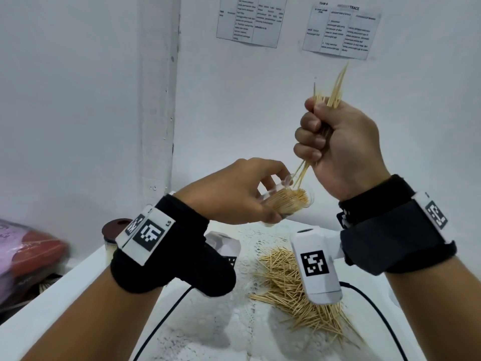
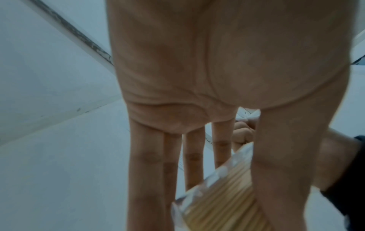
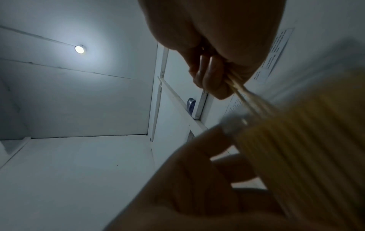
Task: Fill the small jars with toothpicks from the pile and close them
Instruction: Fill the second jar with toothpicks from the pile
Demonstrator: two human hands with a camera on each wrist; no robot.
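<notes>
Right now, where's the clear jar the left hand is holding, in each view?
Head: the clear jar sits centre frame, tilted, mouth toward the right hand.
Left wrist: bottom centre-right, between the thumb and the fingers.
Right wrist: right side, blurred, rim near centre.
Shared landmark: the toothpick bundle running from the right fist into the jar mouth, also visible in the right wrist view.

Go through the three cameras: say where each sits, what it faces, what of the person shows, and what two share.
Head: on the head, facing down at both hands, left hand, right hand, above the pile.
Left wrist: along the left palm to the jar.
Right wrist: upward past the right hand's toothpicks to a ceiling light.
Shared: both wrist views show the filled jar.
</notes>
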